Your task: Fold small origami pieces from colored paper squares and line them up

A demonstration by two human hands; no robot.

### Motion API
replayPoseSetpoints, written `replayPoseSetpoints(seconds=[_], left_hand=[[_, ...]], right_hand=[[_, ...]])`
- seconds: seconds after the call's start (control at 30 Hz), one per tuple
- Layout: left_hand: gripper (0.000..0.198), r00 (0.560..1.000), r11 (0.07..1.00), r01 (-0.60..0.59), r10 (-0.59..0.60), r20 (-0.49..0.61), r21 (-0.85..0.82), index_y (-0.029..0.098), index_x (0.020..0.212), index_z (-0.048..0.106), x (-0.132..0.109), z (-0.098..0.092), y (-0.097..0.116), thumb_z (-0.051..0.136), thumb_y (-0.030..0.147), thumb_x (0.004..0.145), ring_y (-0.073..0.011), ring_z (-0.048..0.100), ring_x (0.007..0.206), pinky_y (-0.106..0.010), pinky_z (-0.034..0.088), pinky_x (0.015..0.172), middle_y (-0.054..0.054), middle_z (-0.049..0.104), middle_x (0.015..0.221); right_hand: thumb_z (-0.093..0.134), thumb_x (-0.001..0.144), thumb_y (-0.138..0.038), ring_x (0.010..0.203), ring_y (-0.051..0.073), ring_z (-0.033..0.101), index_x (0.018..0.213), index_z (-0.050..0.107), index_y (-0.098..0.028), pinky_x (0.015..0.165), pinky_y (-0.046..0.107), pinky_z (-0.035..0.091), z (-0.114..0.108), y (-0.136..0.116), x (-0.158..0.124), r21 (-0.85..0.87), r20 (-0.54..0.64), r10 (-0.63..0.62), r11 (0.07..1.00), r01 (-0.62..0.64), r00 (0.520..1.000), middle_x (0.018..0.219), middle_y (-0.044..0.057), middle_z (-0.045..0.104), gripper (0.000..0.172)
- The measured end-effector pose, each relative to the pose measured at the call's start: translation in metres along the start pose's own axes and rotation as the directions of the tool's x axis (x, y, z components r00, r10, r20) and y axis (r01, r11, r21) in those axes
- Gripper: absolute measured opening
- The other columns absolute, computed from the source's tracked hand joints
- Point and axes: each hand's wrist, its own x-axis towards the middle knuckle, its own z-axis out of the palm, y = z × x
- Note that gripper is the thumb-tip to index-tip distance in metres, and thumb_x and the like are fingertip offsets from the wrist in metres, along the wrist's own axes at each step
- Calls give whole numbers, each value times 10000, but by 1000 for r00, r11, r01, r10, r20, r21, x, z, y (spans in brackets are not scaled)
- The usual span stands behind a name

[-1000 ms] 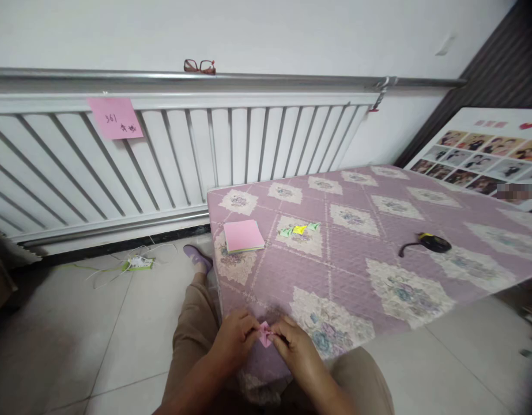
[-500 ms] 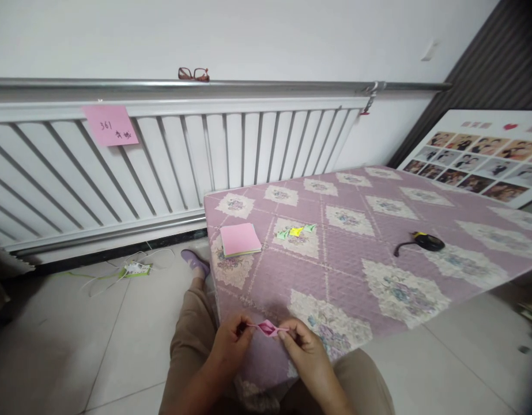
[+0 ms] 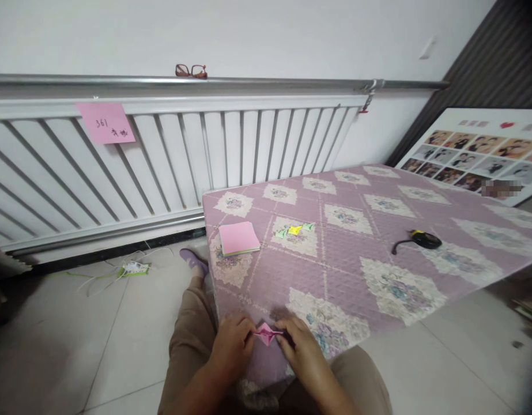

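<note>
Near the front edge of the cloth-covered table, a small folded piece of pink paper (image 3: 267,334) is stretched between my two hands. My left hand (image 3: 235,344) pinches its left point, and my right hand (image 3: 304,346) pinches the right point. The paper's middle stands out in a diamond shape with a fold opening at the centre. Beyond my hands lies a stack of square paper (image 3: 240,238), pink on top. To its right sit small folded paper pieces in a row: a yellow one (image 3: 295,230) between two green ones (image 3: 308,226).
The table's floral purple cloth (image 3: 287,276) carries a black and yellow object with a cord-like end (image 3: 425,239) at the right. Behind stands a white radiator (image 3: 248,144) with a pink note (image 3: 105,123); glasses (image 3: 191,71) rest on the pipe above. A power strip (image 3: 135,268) lies on the floor.
The pink paper's middle has turned from a flat, wide opening to a taller diamond. Both hands have shifted their fingers on its ends and drawn slightly closer together.
</note>
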Motion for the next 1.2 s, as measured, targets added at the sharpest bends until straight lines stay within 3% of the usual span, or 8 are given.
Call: replayPoseSetpoints(seconds=[0.1,0.2,0.5,0.73,0.83,0.93,1.1,1.2], left_hand=[[159,1000,998,-13,13,16,55,202,799,606,-1,2,-1,535,62,776,-203,547,891,-328,376,816,-20,624,888],[146,1000,998,-10,9,23,63,201,799,607,-2,2,0,540,72,794,-201,545,890,-325,381,813,-18,620,887],[191,999,998,5,-8,39,68,212,871,623,1,1,0,542,66,777,-207,553,914,-338,386,834,-22,635,934],[237,998,997,22,-27,65,81,218,927,630,2,-1,3,501,77,788,-221,549,931,-361,382,843,-33,641,957],[318,997,998,9,-14,73,68,231,1037,610,0,-1,4,495,82,781,-231,539,970,-375,382,860,-41,634,1029],[291,996,999,-5,1,85,51,233,1006,616,0,-1,5,496,88,784,-227,544,958,-370,384,853,-40,634,1010],[325,997,1000,-21,20,70,22,231,1058,608,-1,-1,2,520,89,779,-231,544,965,-372,386,861,-45,635,1029],[331,998,1000,-21,20,62,15,232,1073,608,-1,0,1,529,90,785,-230,548,961,-372,387,862,-45,639,1029]], right_hand=[[540,799,-155,1026,224,549,993,620,-236,895,372,440,-2,-8,0,-60,-11,-65,996,64,998,1058,71,607,225],[542,804,-153,1113,241,515,917,648,-241,959,411,411,-1,-20,5,-160,23,-102,982,104,995,1123,75,589,178],[546,827,-169,1275,302,409,857,705,-231,976,444,378,11,-37,18,-438,135,87,899,-19,987,1283,82,576,174],[532,797,-111,1271,330,414,865,712,-229,906,457,396,15,-47,26,-551,204,153,834,-16,967,1315,89,570,225],[524,795,-100,1268,320,415,912,708,-234,889,444,404,17,-46,26,-527,180,146,850,-30,973,1304,86,579,257],[545,782,-118,1225,302,456,903,705,-234,904,425,409,14,-41,23,-451,161,117,892,-32,980,1237,94,614,232],[521,689,-70,1042,213,574,983,647,-222,917,357,436,-1,-17,16,-134,115,-14,991,30,993,1104,74,638,354],[504,711,-99,947,198,599,959,624,-219,858,341,461,-6,0,11,-25,23,30,999,-29,999,972,52,651,301]])
